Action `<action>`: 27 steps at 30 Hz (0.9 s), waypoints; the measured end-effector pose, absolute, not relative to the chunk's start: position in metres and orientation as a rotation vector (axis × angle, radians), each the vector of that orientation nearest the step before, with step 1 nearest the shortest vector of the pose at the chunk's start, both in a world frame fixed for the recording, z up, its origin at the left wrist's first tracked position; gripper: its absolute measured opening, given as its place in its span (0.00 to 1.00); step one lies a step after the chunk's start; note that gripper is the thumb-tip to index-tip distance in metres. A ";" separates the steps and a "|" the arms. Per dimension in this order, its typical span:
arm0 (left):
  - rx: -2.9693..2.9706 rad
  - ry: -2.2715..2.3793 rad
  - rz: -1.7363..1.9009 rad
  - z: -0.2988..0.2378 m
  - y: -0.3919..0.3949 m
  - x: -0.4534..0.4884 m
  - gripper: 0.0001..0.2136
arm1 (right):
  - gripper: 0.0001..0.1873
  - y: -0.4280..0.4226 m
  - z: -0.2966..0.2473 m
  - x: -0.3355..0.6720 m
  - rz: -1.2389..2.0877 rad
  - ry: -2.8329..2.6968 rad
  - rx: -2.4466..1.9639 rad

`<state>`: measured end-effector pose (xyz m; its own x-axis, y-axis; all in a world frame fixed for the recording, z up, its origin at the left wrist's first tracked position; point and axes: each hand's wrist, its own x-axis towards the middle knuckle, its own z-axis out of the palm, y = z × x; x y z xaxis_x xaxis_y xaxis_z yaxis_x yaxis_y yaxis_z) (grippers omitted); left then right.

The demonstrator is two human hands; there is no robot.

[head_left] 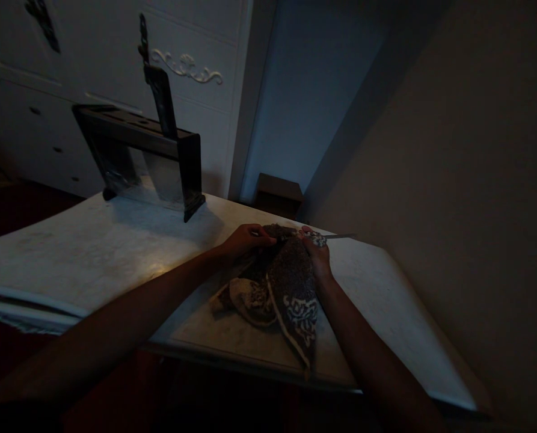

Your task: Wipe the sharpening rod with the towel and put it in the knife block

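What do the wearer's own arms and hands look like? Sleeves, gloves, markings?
Left hand and right hand: ungloved, no rings discernible. Left forearm and right forearm: bare, slender, no watch or band visible. Too dim for fine markings; sleeves higher up can't be made out.

I can't make out the inner end of the thin blade [341, 236] at the right hand [321, 254]. Cloth [291, 273] folds blur in shadow. Bottom edge crops right forearm [362, 328].

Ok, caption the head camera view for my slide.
Left hand and right hand hold a patterned brown cloth at a pale table, thin blade jutting rightward, knife block beyond.
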<state>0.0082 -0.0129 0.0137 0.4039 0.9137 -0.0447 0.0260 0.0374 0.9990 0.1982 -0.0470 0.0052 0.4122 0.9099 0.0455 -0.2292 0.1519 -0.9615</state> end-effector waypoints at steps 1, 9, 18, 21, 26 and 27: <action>1.360 0.935 0.862 0.013 -0.012 0.008 0.18 | 0.28 -0.046 0.006 0.200 0.932 -0.759 -1.124; 1.363 0.920 0.968 0.020 -0.002 -0.006 0.15 | 0.29 -0.035 0.004 0.228 0.784 -0.620 -1.176; 1.142 0.898 1.132 0.027 0.011 -0.021 0.11 | 0.26 -0.028 -0.003 0.249 0.681 -0.570 -1.151; 0.977 0.869 1.204 0.025 0.016 -0.023 0.12 | 0.25 -0.029 -0.005 0.247 0.680 -0.621 -1.121; 0.706 0.753 1.254 0.024 0.018 -0.024 0.09 | 0.24 -0.026 -0.013 0.249 0.684 -0.707 -1.160; 0.678 0.728 1.253 0.025 0.018 -0.024 0.09 | 0.24 -0.025 -0.014 0.250 0.687 -0.721 -1.160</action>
<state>-0.0242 0.0178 0.0248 0.1555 0.9814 -0.1127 -0.5845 0.1834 0.7904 0.2499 -0.0248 -0.0144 0.5937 0.7916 0.1446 -0.1057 0.2549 -0.9612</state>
